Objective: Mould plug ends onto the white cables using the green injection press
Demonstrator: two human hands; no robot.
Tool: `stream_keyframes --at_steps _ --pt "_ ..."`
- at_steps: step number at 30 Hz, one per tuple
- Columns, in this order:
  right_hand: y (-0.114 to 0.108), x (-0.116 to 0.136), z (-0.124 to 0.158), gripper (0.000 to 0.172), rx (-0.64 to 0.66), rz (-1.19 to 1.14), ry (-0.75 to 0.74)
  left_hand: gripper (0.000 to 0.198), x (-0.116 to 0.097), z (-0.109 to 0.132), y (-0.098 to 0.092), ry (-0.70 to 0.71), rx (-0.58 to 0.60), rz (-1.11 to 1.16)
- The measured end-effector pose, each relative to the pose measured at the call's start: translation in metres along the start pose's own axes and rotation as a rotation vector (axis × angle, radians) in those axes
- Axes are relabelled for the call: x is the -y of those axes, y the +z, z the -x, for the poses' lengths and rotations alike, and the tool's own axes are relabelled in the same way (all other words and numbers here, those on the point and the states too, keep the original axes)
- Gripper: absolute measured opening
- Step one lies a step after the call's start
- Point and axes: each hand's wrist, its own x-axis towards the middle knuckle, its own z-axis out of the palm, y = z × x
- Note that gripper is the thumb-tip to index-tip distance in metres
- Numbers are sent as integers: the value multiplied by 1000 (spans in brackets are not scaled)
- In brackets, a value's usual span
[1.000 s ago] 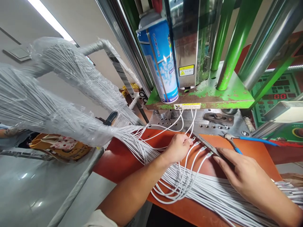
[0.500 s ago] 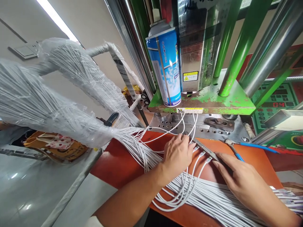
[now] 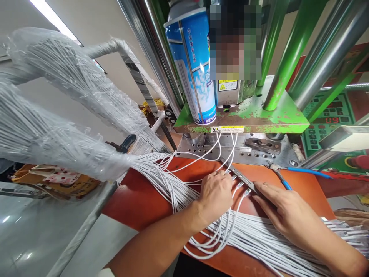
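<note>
My left hand (image 3: 215, 195) presses on a bundle of thin white cables (image 3: 259, 234) lying across an orange work surface (image 3: 138, 204). Several small metal cable connectors (image 3: 239, 185) stick out just past its fingertips. A narrow metal bar (image 3: 240, 177) runs diagonally between my hands, with its near end under the fingers of my right hand (image 3: 284, 209). Some cables loop up under the green press plate (image 3: 245, 119) towards a perforated steel mould plate (image 3: 198, 146).
A blue aerosol can (image 3: 193, 65) stands on the green press plate between steel columns (image 3: 328, 50). Blue-handled pliers (image 3: 284, 173) lie behind my right hand. Plastic-wrapped cable bundles (image 3: 66, 115) hang at left. A green control panel (image 3: 328, 123) stands at right.
The metal bar and connectors have shifted slightly left, with my right hand following. The red counter reading has risen from 00 to 09.
</note>
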Motion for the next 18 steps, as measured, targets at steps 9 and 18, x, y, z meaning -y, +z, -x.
stream_keyframes --at_steps 9,18 --pt "5 10 1 30 -56 52 99 22 -13 12 -27 75 -78 -17" --pt "5 14 -2 29 -85 118 53 22 -21 14 -8 131 113 14"
